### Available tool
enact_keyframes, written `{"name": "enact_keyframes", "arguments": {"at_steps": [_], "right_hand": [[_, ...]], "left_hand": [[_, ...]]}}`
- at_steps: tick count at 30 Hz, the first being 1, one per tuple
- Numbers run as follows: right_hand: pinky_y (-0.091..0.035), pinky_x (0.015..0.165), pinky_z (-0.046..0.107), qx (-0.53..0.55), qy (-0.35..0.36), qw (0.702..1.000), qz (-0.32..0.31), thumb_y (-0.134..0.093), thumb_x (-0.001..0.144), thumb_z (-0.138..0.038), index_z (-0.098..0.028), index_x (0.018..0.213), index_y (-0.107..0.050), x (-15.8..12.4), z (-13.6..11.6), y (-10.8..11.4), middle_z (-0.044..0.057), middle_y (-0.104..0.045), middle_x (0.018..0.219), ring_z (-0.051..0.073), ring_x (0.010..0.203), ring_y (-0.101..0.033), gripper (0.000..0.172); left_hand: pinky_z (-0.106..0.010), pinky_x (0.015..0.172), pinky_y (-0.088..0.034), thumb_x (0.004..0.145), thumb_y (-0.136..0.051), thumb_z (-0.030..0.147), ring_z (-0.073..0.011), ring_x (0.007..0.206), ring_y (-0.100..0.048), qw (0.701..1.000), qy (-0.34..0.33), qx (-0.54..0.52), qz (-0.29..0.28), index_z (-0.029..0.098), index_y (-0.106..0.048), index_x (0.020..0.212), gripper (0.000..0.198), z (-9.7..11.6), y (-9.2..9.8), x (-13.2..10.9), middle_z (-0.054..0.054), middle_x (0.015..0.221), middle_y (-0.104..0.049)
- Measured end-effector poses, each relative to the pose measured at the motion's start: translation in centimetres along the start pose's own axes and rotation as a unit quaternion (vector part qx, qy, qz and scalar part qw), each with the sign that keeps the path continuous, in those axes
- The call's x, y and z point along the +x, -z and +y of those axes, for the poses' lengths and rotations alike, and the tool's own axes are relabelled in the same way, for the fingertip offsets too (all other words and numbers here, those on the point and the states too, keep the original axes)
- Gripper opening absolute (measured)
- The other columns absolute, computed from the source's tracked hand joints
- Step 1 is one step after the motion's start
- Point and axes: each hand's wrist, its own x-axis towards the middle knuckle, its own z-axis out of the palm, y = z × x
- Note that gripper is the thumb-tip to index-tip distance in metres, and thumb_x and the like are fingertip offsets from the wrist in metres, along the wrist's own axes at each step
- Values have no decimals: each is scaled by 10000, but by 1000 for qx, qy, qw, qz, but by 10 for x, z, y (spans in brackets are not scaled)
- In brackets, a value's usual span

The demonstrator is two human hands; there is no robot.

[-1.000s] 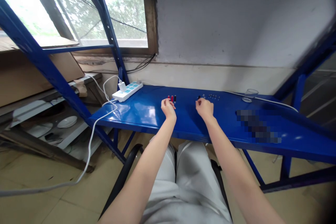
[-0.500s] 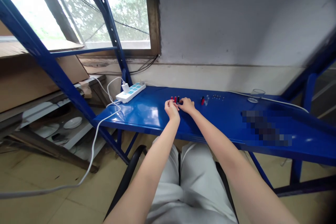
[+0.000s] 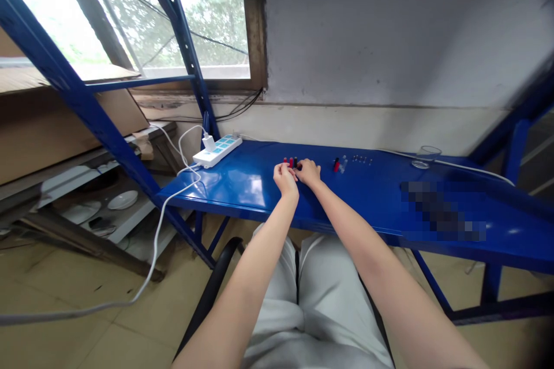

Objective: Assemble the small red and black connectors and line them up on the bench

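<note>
Over the blue table [image 3: 234, 184], my left hand [image 3: 285, 179] and my right hand [image 3: 309, 172] are close together, fingers curled inward and nearly meeting. Both look closed in a pinch; whatever is between the fingertips is too small and too covered to name. Just behind the fingertips stand small red cylinders [image 3: 291, 161] and a small black cylinder [image 3: 295, 161], partly hidden by the hands. To the right of my right hand is a small red and black piece [image 3: 336, 165], beside several clear little pieces [image 3: 343, 164].
Several tiny pieces [image 3: 362, 159] lie further right along the back. A clear glass cup [image 3: 426, 155] and a cable lie beyond them. A blurred dark object [image 3: 441, 210] rests at the right. A white power strip [image 3: 219, 151] with a plug occupies the left end, near the blue frame post [image 3: 190, 63].
The view has shifted slightly. Both hands stay together in the same place, with only slight finger movement visible.
</note>
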Motion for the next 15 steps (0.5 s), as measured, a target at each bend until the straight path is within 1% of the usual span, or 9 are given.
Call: {"name": "enact_keyframes", "arguments": {"at_steps": [4,6,8,10,12,15], "right_hand": [[-391,787,366,66,-12,997,40,-483,798,-291,-191,863,-605,-4,1,3,74,-655,965,234,944,-571,171],[-410,725,327,113,-9,991,78,-454,821,-305,-191,902,-579,-7,2,8,73,-667,908,221,866,-600,188],[-415,670,304,137,15,983,124,-426,840,-328,-185,951,-552,-12,6,17,87,-668,897,219,811,-612,220],[-414,644,299,137,49,975,165,-395,857,-353,-179,988,-529,-19,12,26,103,-663,893,226,776,-616,256],[-411,631,301,127,77,970,191,-362,874,-375,-175,1001,-512,-28,20,36,112,-658,881,231,749,-617,280],[-400,607,293,120,91,969,197,-348,884,-393,-178,993,-498,-42,31,44,107,-654,860,230,726,-616,284]], "left_hand": [[-180,373,-235,809,-410,239,-46,312,-342,1000,-5,6,-7,165,-451,743,108,0,0,-1,77,437,-416],[-176,373,-245,823,-421,271,-41,321,-346,1000,-18,14,-19,167,-448,749,131,-1,0,-2,76,456,-420],[-173,374,-256,838,-429,311,-38,332,-350,998,-37,21,-36,171,-444,772,156,0,-1,-4,76,481,-427],[-173,375,-264,851,-430,344,-37,341,-351,996,-57,29,-55,177,-440,807,172,1,-1,-7,75,506,-434],[-174,380,-273,863,-424,371,-39,355,-355,994,-76,42,-73,184,-440,848,188,3,-1,-10,72,529,-442],[-177,412,-305,870,-425,411,-46,396,-381,987,-97,86,-93,192,-463,921,228,4,-1,-15,60,564,-458]]}}
